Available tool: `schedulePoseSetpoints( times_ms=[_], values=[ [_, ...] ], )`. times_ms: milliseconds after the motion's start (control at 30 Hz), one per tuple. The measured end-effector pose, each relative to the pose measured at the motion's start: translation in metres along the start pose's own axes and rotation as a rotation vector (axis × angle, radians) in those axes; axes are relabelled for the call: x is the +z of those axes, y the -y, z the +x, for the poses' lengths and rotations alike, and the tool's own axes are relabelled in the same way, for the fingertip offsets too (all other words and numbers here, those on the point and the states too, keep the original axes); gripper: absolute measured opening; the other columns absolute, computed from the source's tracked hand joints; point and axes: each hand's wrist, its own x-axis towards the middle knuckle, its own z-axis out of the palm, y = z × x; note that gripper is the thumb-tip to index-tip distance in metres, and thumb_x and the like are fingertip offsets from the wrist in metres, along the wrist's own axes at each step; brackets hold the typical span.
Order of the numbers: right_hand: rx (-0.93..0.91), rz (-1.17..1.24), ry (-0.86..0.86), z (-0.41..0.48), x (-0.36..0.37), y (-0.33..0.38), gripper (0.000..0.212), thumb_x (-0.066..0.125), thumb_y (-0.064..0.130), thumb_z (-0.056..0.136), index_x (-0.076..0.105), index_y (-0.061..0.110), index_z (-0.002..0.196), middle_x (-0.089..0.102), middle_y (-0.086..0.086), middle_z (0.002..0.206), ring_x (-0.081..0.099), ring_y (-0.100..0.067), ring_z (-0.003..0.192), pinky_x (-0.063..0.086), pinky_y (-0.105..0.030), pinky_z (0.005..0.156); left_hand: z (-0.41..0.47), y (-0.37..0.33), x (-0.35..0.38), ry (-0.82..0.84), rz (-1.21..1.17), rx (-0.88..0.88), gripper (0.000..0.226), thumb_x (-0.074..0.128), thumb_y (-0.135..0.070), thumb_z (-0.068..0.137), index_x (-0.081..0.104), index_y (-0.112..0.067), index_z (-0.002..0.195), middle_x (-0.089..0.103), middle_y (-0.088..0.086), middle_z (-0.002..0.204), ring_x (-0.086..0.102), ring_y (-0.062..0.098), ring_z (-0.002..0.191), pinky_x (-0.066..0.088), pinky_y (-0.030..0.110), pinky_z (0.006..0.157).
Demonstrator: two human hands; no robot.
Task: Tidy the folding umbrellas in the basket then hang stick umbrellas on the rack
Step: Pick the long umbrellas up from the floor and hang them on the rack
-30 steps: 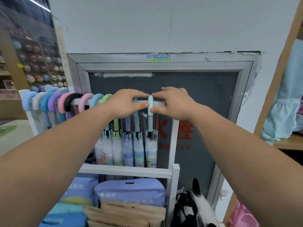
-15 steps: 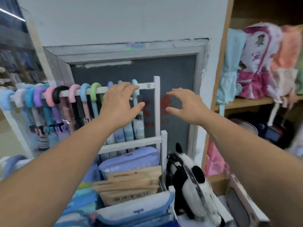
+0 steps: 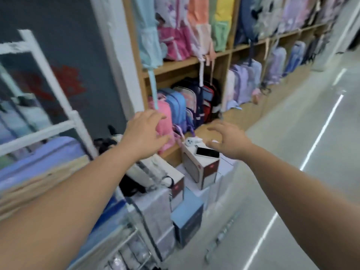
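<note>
**A:** What are the hands doing?

**B:** Both are out in front in mid-air. The left hand (image 3: pixel 145 133) has its fingers loosely spread and holds nothing. The right hand (image 3: pixel 228 142) is the same, fingers apart and slightly bent, touching nothing.

**A:** And the umbrellas?

**B:** The white rack (image 3: pixel 50 75) stands well to the left of the left hand. The pale hanging shapes (image 3: pixel 17 117) behind its bars are too blurred to call umbrellas. The wire basket (image 3: pixel 116 240) sits below the left forearm, and what is inside it is smeared too.

**A:** What is close to the hands?

**B:** A pink backpack (image 3: pixel 167 127) stands just beyond the left hand's fingertips, on the bottom board of a wooden shelf (image 3: pixel 175 65). Under the gap between the hands a dark phone (image 3: pixel 207 152) lies on top of a box (image 3: pixel 202 170). The pale floor (image 3: pixel 292 152) stretches away to the right of the right hand.
</note>
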Motion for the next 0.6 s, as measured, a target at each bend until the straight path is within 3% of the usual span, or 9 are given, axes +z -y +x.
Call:
schedulePoseSetpoints(
  times_ms=[167, 400, 600],
  values=[
    [0.151, 0.003, 0.058, -0.038, -0.002, -0.133, 0.059, 0.068, 0.054, 0.084, 0.054, 0.036, 0.138, 0.049, 0.002, 0.146, 0.047, -0.026, 0.134, 0.041, -0.041, 0.109, 0.031, -0.091, 0.096, 0.137, -0.034, 0.04, 0.064, 0.056, -0.065, 0.076, 0.064, -0.024, 0.124, 0.063, 0.0, 0.124, 0.056, 0.03, 0.116, 0.042, 0.041, 0.101],
    [0.274, 0.024, 0.182, -0.058, -0.005, -0.292, 0.061, 0.065, 0.056, 0.084, 0.051, 0.036, 0.14, 0.045, 0.005, 0.149, 0.043, -0.022, 0.136, 0.04, -0.045, 0.109, 0.069, -0.199, 0.197, 0.306, -0.124, -0.109, 0.069, 0.055, -0.066, 0.073, 0.062, -0.026, 0.128, 0.06, 0.002, 0.13, 0.053, 0.03, 0.122, 0.045, 0.041, 0.102],
    [0.344, 0.041, 0.264, -0.036, 0.016, -0.369, 0.062, 0.064, 0.057, 0.084, 0.051, 0.034, 0.141, 0.046, 0.004, 0.148, 0.043, -0.022, 0.136, 0.041, -0.043, 0.109, 0.098, -0.233, 0.267, 0.398, -0.202, -0.147, 0.053, 0.069, -0.051, 0.086, 0.059, -0.024, 0.131, 0.058, 0.002, 0.132, 0.05, 0.028, 0.123, 0.044, 0.038, 0.098]
  ],
)
